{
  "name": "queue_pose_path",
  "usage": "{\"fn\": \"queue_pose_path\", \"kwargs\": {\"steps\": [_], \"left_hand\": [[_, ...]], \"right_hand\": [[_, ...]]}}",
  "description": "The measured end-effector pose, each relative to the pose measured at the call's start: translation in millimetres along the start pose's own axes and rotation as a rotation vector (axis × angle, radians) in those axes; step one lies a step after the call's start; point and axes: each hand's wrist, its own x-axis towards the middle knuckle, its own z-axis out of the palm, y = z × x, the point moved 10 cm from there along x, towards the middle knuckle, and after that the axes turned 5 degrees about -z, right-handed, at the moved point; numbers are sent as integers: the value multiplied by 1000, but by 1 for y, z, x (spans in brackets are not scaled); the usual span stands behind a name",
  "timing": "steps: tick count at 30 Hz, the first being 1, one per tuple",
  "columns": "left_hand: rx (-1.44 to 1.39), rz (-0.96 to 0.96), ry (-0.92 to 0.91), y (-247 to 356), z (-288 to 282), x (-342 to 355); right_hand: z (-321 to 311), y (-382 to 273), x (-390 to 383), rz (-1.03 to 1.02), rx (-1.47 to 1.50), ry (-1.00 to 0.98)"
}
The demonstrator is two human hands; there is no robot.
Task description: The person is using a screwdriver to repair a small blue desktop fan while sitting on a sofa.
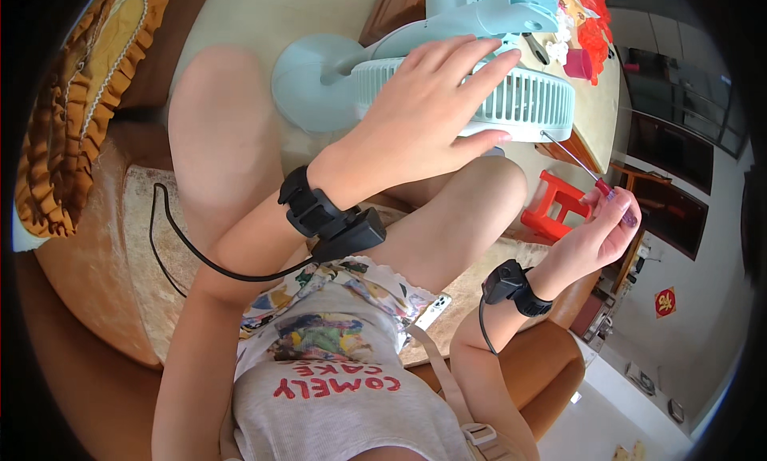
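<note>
A pale blue electric fan (pixel 527 101) lies on its side on the table, with its round base (pixel 311 81) to the left. Across the side of the fan's head spreads my left hand (pixel 427 101), fingers over the slatted grille and thumb against the white rim, gripping it. My right hand (pixel 607 233) is closed round the red and purple handle of a screwdriver (pixel 577 154). The thin metal shaft slants up to the left, its tip at the fan's lower right rim. Whether it sits in a screw is too small to tell.
Red and white packaging (pixel 591 33) and a pink cup (pixel 578 64) stand at the table's far right. A black-handled tool (pixel 536 49) lies beside the fan. Below the table is a red plastic stool (pixel 553 207). A phone (pixel 435 309) lies by my thigh on the seat.
</note>
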Motion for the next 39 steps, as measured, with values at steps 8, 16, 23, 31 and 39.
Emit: {"fn": "queue_pose_path", "kwargs": {"steps": [8, 16, 23, 31, 39], "left_hand": [[51, -53, -90, -8, 13, -5], [132, -113, 5, -16, 35, -9], [124, -103, 138, -23, 37, -8], [97, -72, 142, -25, 36, -8], [74, -40, 180, -28, 31, -9]], "right_hand": [[9, -16, 1, -50, -74, -43], [30, -25, 25, 101, -399, -608], [46, -28, 37, 38, -665, -850], [61, -24, 39, -64, -720, -1123], [71, -44, 31, -381, -736, -1187]]}}
